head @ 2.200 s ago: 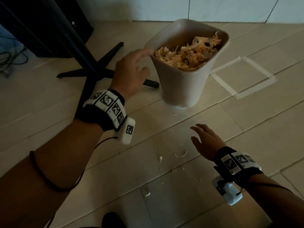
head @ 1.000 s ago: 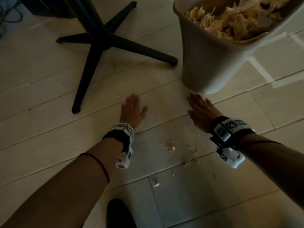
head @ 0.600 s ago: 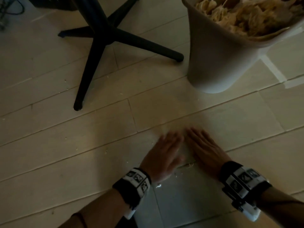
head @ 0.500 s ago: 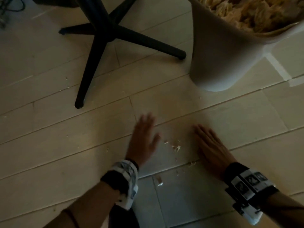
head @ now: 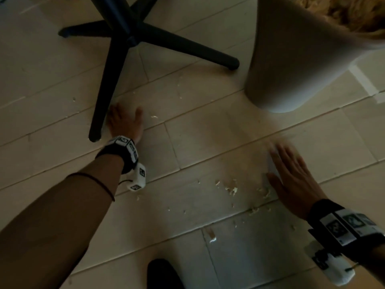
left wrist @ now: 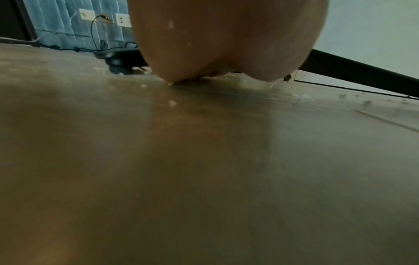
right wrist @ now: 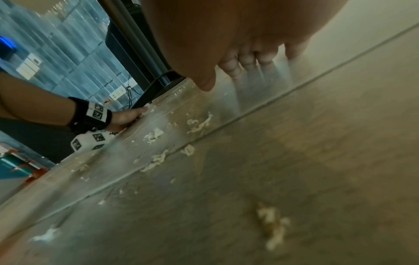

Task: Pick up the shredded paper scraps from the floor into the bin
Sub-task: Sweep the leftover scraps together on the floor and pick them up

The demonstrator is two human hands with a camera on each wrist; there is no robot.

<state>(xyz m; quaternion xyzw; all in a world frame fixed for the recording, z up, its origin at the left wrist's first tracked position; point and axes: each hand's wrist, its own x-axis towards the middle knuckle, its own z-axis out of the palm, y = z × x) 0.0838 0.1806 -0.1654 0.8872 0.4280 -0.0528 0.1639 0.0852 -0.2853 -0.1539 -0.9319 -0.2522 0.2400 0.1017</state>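
Small pale paper scraps point(head: 232, 189) lie scattered on the light plank floor between my hands; the right wrist view shows them point(right wrist: 199, 124) strewn along a floor seam. My left hand point(head: 125, 119) lies flat, palm down, on the floor beside the foot of a black chair leg. My right hand point(head: 291, 176) rests flat on the floor too, fingers straight, just right of the scraps. Neither hand holds anything. The beige bin point(head: 291, 59), heaped with shredded paper point(head: 358, 15), stands at the upper right.
A black star-shaped chair base point(head: 129, 38) spreads across the upper left, one leg ending right beside my left hand. White tape marks point(head: 362, 80) lie on the floor by the bin. A dark shoe tip point(head: 162, 274) shows at the bottom edge.
Both hands swept together over the scraps, then apart. My left hand has slid far left and forward to the chair leg; my right hand has moved right. The view has dropped closer to the floor.
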